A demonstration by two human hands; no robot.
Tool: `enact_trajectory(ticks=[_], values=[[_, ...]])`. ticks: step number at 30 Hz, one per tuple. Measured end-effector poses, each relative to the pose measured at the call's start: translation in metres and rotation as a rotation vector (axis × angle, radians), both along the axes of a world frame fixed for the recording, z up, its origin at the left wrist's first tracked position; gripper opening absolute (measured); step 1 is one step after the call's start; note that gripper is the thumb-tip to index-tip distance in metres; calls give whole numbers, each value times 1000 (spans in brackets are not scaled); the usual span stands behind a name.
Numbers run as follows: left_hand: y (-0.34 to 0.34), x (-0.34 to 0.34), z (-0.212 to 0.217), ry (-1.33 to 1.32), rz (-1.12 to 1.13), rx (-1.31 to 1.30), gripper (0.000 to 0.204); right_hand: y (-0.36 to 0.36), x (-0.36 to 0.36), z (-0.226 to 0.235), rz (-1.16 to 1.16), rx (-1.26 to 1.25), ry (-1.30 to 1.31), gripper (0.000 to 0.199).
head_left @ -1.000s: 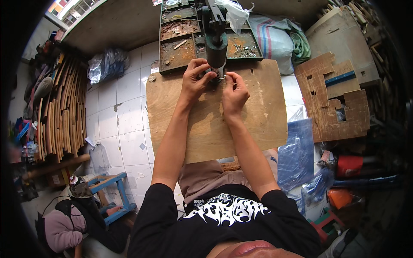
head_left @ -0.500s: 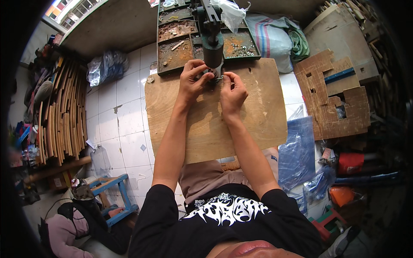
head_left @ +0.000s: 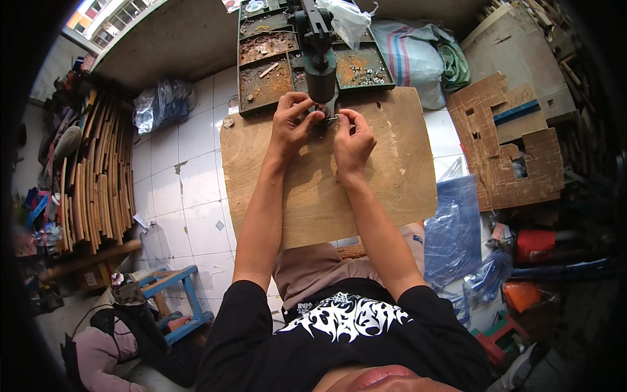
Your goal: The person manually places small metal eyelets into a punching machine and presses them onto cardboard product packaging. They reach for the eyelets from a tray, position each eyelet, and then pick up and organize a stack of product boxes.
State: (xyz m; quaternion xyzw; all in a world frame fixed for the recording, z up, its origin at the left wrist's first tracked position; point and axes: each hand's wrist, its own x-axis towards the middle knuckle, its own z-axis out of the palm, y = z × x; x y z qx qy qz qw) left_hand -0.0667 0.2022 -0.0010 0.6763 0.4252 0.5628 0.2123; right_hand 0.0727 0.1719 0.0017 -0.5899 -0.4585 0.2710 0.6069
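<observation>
In front of me a dark green hand press (head_left: 320,81) stands at the far edge of a wooden board (head_left: 294,202). My left hand (head_left: 292,124) is curled at the left of the press's foot, thumb and fingers bent together beside a dark round part below the ram. What they grip there is too small and partly hidden. Just right of the same spot, my right hand (head_left: 354,136) is closed, thumb and forefinger pinching a small thin metal piece (head_left: 337,116) whose end points toward the press.
Behind the board lies a rusty compartmented tray (head_left: 266,104) with small metal parts. A clear plastic bag (head_left: 349,23) hangs by the press. Woven sacks (head_left: 415,68) and a cut-out wooden panel (head_left: 496,176) are at right; stacked wood strips (head_left: 98,170) and a blue stool (head_left: 189,304) at left.
The thin metal piece at my right fingertips shows at a slightly different angle. Both hands stay in nearly the same place; the view has shifted a little.
</observation>
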Motion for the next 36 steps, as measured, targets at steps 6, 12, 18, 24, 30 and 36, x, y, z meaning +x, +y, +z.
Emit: enact_trajectory(ticks=[6,12,18,24,30,36], values=[[-1,1,3,52,23,9,31,1,2,-3,12,16,20,10],[-2,3,6,98,49,8,31,0,2,1,11,18,18,11],[-4,4,9,96,46,-2,31,-1,2,4,11,25,24,11],[-3,5,10,114,47,8,32,1,2,-2,7,34,20,10],[-4,4,9,96,40,-10,32,-1,1,-2,16,22,33,11],[-2,3,7,107,35,-10,34,0,1,-3,13,29,28,10]])
